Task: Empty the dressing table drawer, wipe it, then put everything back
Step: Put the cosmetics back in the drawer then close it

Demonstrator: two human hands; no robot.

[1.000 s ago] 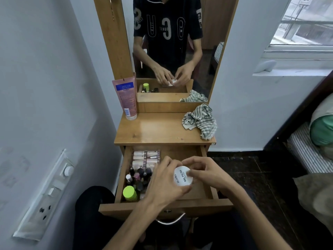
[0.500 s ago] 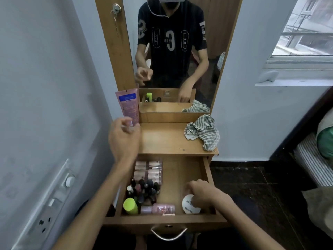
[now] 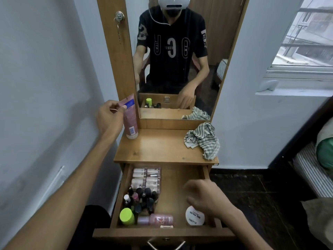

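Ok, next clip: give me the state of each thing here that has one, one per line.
Drawer: pulled open, partly filled.
Pink tube: upright on its cap, on the tabletop.
Left hand: fingertips at the tube's top, grip not yet closed.
Right hand: open, over the drawer, holding nothing.
White nail polish remover tub: lidded, in the drawer's front right corner.
Striped cloth: crumpled on the tabletop.
Pink bottle: lying on its side.

Dim, soft daylight enters from the window (image 3: 306, 42) at 2 o'clock. Right hand (image 3: 207, 199) motion-blurred. Wide-angle bending at edges; floor underexposed.
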